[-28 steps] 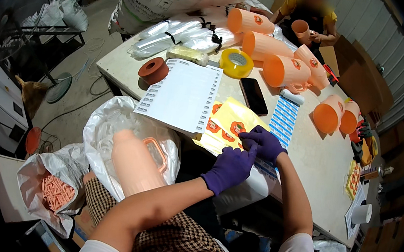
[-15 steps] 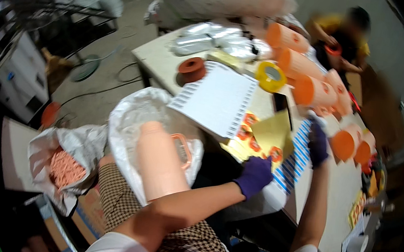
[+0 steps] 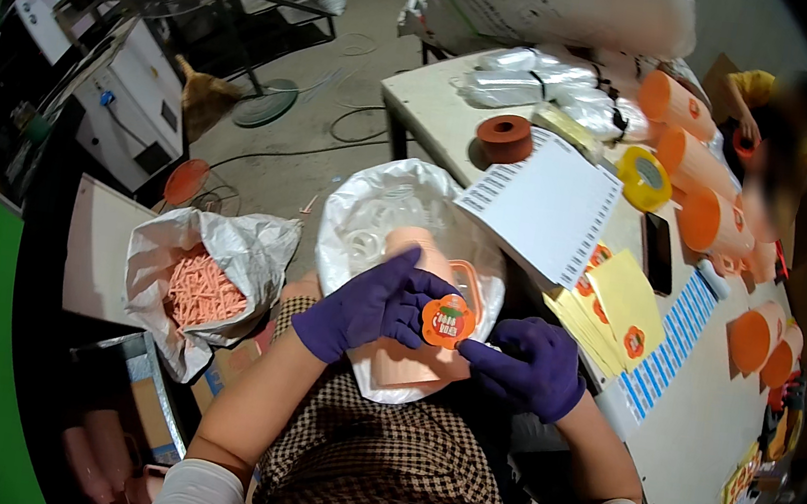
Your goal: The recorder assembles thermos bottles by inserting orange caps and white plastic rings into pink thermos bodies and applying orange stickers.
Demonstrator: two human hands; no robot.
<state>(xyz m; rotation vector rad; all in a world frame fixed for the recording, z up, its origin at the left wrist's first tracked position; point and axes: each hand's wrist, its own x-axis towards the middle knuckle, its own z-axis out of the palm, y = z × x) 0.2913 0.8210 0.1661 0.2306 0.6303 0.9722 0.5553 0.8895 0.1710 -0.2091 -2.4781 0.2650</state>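
Note:
A peach plastic jug (image 3: 405, 365) with a side handle rests on my lap, against a white sack. In front of its side is an orange flower-shaped sticker (image 3: 448, 321). My left hand (image 3: 372, 307), in a purple glove, lies over the jug, fingers stretched and spread at the sticker's left edge. My right hand (image 3: 538, 367), gloved alike, has its thumb and index finger at the sticker's lower right edge, the other fingers curled. How firmly the sticker touches the jug cannot be told.
On the table (image 3: 695, 459) are a white notebook (image 3: 545, 204), yellow sticker sheets (image 3: 619, 304), a blue-striped strip (image 3: 670, 335), a phone (image 3: 658, 253), yellow tape (image 3: 644, 179) and several jugs (image 3: 714, 222). Left stands a sack of peach pieces (image 3: 202, 293). A co-worker (image 3: 772, 126) sits far right.
Both hands have left the table and come over the jug. The left hand moved left from the sticker sheets, the right from the blue-striped strip. A sticker is now at the jug.

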